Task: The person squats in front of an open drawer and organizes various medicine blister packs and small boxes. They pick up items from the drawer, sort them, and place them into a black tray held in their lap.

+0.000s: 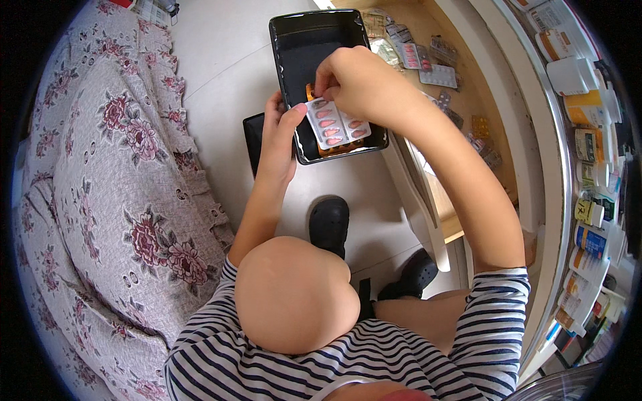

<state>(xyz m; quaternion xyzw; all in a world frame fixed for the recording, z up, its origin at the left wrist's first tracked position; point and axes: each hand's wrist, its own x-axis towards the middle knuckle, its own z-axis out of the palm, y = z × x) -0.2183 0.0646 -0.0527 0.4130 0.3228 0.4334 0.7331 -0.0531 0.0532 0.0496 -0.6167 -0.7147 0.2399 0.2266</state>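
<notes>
My left hand (pixel 281 130) grips the left wall of a black open box (pixel 321 42), thumb over its rim. The thumb tip meets the corner of a silver blister pack (pixel 335 123) with pink capsules. This pack lies tilted in the near half of the box, over orange-brown blister packaging (pixel 346 148). My right hand (pixel 346 80) reaches into the box from the right. Its thumb and fingertips are bent together at the silver pack's upper edge, beside an orange-brown edge; what they pinch is partly hidden.
At right, an open wooden drawer (pixel 494 95) holds several blister packs (pixel 437 76). Beyond it stand medicine bottles (pixel 569 77) on a ledge. Another black box part (pixel 254 140) is behind my left wrist. A floral bedcover (pixel 125 200) hangs at left.
</notes>
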